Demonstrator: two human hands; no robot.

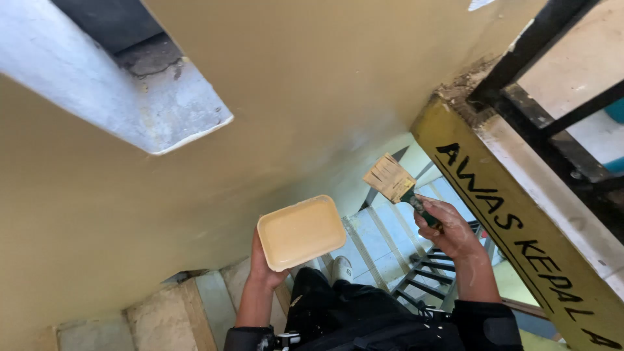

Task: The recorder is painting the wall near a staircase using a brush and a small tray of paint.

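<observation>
My left hand (pixel 265 268) grips the near edge of a shallow rectangular tray (pixel 301 232) filled with tan paint, held level in front of me. My right hand (pixel 451 229) is closed on the green handle of a flat paintbrush (pixel 392 179), its paint-coated bristles pointing up and left, a short way off the tan wall (pixel 312 97). The brush hangs to the right of the tray, apart from it. Paint smears cover my right hand and wrist.
A grey concrete window ledge (pixel 130 97) juts from the wall at upper left. A yellow beam with black lettering (pixel 520 221) and black metal railing (pixel 552 84) cross the right side. Tiled stairs (pixel 383 240) and a dark ladder frame (pixel 422 279) lie below; my white shoe (pixel 340 266) shows.
</observation>
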